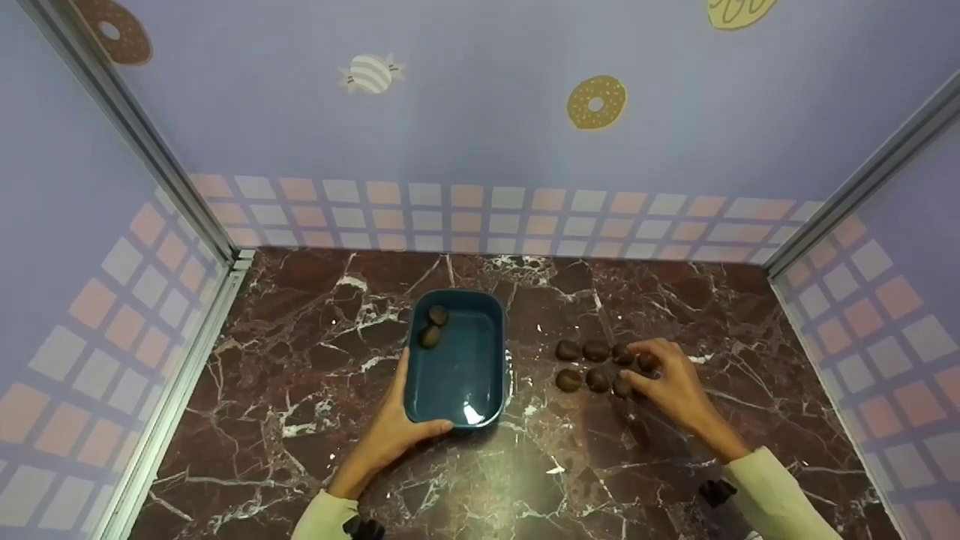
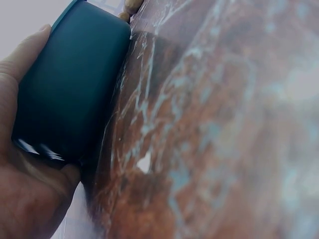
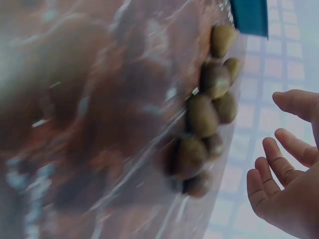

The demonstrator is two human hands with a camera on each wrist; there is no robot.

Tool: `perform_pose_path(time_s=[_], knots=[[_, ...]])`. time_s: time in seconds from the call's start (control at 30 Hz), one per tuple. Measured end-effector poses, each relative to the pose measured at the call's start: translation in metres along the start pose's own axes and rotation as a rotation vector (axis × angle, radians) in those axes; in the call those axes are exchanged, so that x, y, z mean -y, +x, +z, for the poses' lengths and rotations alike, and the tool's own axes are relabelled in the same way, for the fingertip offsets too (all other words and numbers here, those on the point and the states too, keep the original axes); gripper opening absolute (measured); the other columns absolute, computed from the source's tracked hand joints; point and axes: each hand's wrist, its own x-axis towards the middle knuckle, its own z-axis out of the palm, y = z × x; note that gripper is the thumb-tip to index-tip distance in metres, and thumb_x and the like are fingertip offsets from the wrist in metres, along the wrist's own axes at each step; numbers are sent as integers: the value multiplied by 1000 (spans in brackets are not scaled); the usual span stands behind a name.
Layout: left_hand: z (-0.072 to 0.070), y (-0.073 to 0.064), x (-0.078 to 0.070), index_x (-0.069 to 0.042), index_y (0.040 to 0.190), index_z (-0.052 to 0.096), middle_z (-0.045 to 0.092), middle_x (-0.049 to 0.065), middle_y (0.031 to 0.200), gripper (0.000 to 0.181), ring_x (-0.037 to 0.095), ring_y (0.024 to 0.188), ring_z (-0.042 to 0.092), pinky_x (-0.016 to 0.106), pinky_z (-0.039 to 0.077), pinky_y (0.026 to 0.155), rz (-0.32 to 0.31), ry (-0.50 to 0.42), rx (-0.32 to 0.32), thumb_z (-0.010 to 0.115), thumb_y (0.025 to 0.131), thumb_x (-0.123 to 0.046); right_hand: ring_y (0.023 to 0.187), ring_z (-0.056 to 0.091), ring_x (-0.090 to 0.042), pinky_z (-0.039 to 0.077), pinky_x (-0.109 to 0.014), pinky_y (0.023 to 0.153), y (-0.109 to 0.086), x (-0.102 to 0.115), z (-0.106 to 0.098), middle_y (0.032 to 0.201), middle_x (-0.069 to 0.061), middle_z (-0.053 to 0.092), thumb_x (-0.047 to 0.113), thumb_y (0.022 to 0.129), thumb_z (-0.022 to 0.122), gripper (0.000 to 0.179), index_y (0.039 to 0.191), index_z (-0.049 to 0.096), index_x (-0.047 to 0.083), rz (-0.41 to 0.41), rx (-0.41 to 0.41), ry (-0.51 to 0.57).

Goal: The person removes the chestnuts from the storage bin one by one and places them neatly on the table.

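Note:
My left hand [image 1: 391, 429] holds a teal rectangular dish [image 1: 459, 379] by its near left corner, fingers along the side and thumb at the near edge. Two chestnuts [image 1: 430, 336] lie in the dish's far left part. To the right, two short rows of brown chestnuts [image 1: 596, 350] sit on the tabletop. Over the right end of these rows is my right hand [image 1: 675, 386], thumb and forefinger apart and partly covering the end chestnuts. The right wrist view has this hand with spread fingers [image 3: 279, 169] and nothing between them, beside the chestnuts [image 3: 202, 115].
Beneath everything is a dark red marbled tabletop [image 1: 315, 450] with white veins. A lilac back wall [image 1: 480, 135] with printed sweets and checks rises behind it. Side walls [image 1: 892, 300] with metal corner strips bound both ends.

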Motion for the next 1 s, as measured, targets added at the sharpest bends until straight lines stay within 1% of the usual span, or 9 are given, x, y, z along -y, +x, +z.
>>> perform_pose_path(time_s=[0.1, 0.17, 0.3, 0.37, 0.5, 0.57, 0.67, 0.77, 1.0], knots=[[0, 0, 0, -19, 179, -1, 3, 12, 185, 147, 38, 169, 7, 65, 10, 131, -1, 9, -6, 104, 76, -22, 101, 62, -35, 50, -43, 88, 8, 13, 6, 115, -13, 74, 0, 86, 93, 39, 121, 78, 2, -31, 17, 7], [0, 0, 1, -17, 179, 0, 3, 13, 185, 147, 40, 169, 7, 66, 10, 131, 5, 16, -10, 104, 76, -22, 102, 63, -31, 51, -41, 88, 12, 20, 11, 118, -12, 74, 0, 86, 93, 39, 121, 78, 2, -50, 35, 17], [0, 0, 1, -15, 179, 0, 4, 15, 185, 147, 42, 168, 8, 68, 11, 131, -1, 40, -16, 104, 76, -24, 101, 61, -25, 52, -38, 87, 21, 32, 21, 114, -12, 74, 1, 86, 93, 37, 120, 79, 3, -94, 76, 40], [0, -1, 1, -16, 179, 0, 4, 15, 185, 147, 42, 168, 8, 68, 11, 131, -9, 49, -16, 104, 76, -25, 103, 62, -28, 53, -40, 89, 25, 38, 26, 114, -13, 74, 2, 86, 93, 36, 120, 79, 3, -113, 90, 46], [0, -1, 0, -16, 179, 0, 2, 16, 185, 146, 44, 168, 6, 71, 10, 131, -14, 47, -10, 104, 77, -24, 111, 64, -38, 52, -52, 97, 31, 47, 34, 118, -12, 74, 5, 87, 94, 38, 121, 78, 2, -143, 111, 51], [0, -1, -1, -16, 179, -1, 0, 16, 185, 146, 44, 168, 4, 72, 9, 130, -15, 37, -3, 103, 78, -24, 114, 65, -39, 52, -55, 100, 34, 53, 37, 120, -11, 74, 8, 87, 94, 38, 121, 78, 3, -148, 123, 52], [0, -1, -1, -15, 179, -3, -1, 15, 185, 146, 43, 169, 2, 72, 8, 130, -9, 19, 6, 103, 78, -23, 117, 64, -36, 51, -54, 102, 39, 61, 42, 122, -10, 74, 10, 89, 93, 38, 123, 78, 4, -150, 146, 56], [-1, -1, 0, -14, 179, -3, 0, 15, 185, 147, 42, 169, 3, 70, 8, 131, 4, 17, 4, 103, 78, -22, 116, 63, -31, 52, -52, 100, 44, 67, 47, 123, -9, 74, 10, 90, 93, 38, 124, 78, 4, -163, 163, 42], [0, 0, 2, -14, 179, -3, 1, 15, 185, 147, 41, 169, 5, 68, 8, 131, 11, 17, 1, 103, 77, -21, 114, 64, -31, 53, -52, 101, 52, 78, 60, 122, -11, 74, 8, 89, 92, 39, 124, 77, 0, -213, 190, 37]])
